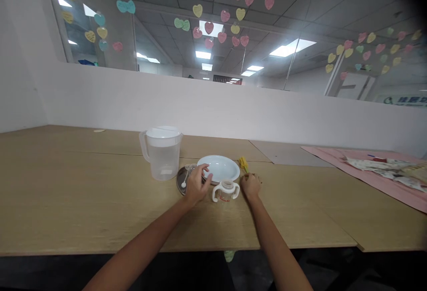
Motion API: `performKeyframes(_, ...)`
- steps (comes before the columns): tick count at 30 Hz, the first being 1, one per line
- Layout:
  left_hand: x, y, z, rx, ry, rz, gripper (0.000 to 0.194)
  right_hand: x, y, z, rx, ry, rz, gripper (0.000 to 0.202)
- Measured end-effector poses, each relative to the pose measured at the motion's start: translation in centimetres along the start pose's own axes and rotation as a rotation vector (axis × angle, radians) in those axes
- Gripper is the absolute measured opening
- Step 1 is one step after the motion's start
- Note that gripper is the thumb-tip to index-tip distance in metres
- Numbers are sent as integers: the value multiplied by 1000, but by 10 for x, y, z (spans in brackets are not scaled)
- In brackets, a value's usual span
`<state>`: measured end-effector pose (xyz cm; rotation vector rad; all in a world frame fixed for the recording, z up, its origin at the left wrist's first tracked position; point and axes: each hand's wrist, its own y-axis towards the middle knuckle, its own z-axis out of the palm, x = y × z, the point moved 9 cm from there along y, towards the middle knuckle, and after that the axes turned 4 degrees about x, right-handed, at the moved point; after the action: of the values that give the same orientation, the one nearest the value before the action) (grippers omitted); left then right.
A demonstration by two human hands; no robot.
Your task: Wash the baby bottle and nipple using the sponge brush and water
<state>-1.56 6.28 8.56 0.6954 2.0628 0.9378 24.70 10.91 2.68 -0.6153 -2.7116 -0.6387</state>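
A clear baby bottle (227,192) with two white handles and red print stands upright between my hands, its top uncovered. My left hand (197,185) is open beside it, thumb and fingers apart, over the right side of a dark round tray (180,187). On that tray lie a white straw piece (184,180) and a clear part, partly covered by my hand. My right hand (251,185) is closed around the lower end of a yellow-headed brush (243,163). Behind the bottle sits a white oval basin (220,166).
A translucent pitcher (164,155) with a lid and left-side handle stands left of the tray. Far right, a pink cloth (360,173) carries papers and a pen. A white wall (213,108) with a window above runs behind the wooden table (100,197).
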Motion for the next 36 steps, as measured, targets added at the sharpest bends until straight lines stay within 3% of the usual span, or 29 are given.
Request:
performKeyframes(3, 39, 9, -13, -67, 172, -195, 22, 9, -1, 5, 63, -47, -66, 29)
performKeyframes(7, 89, 9, -5, 147, 374, -453, 30, 11, 0, 8, 85, -73, -62, 26)
performKeyframes(10, 105, 5, 2, 272, 420, -526, 35, 8, 0, 9, 83, -100, -38, 25)
performKeyframes(16, 104, 1, 7, 372, 466, -552, 48, 2, -1, 6, 43, -157, 6, 30)
performKeyframes(26, 104, -1, 9, 469, 495, -600, 49, 3, -1, 9, 44, -205, -25, 31)
performKeyframes(36, 101, 6, -3, 332, 512, -578, 41, -9, -1, -1, -98, -120, 87, 29)
